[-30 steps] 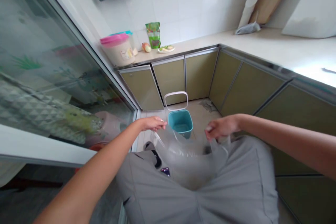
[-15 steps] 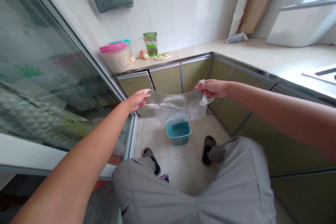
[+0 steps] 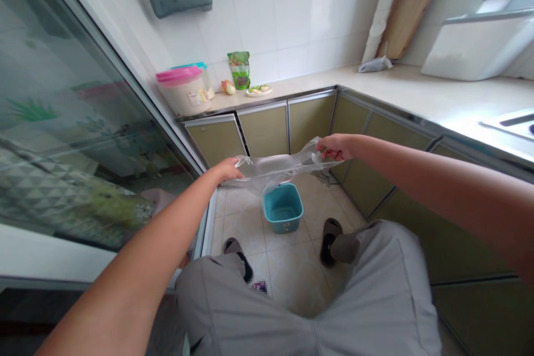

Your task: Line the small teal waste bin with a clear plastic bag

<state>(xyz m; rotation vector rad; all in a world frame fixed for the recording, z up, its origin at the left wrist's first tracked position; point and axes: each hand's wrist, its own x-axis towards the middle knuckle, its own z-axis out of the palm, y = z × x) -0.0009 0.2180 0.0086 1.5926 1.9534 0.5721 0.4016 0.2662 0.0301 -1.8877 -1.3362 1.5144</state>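
Observation:
A clear plastic bag [image 3: 271, 169] is stretched sideways between my two hands. My left hand [image 3: 231, 169] is closed on its left edge, and my right hand [image 3: 335, 147] pinches the opposite edge. The bag hangs above and just behind a teal plastic bin [image 3: 283, 208] that stands upright on the tiled floor between my feet. The bin's inside shows, and the sagging bag covers part of the view near its far rim.
Cabinets [image 3: 267, 125] line the back and right. On the counter [image 3: 308, 80] stand a pink-lidded tub [image 3: 183, 89], a green packet [image 3: 239, 70] and a plate of food [image 3: 258, 90]. A glass door [image 3: 75, 122] is close on my left. A blurred small object [image 3: 259, 286] lies by my left foot.
Both hands have lowered a little, the left also moving slightly right. The bag is flatter and hangs less deep, so more of the bin's inside shows.

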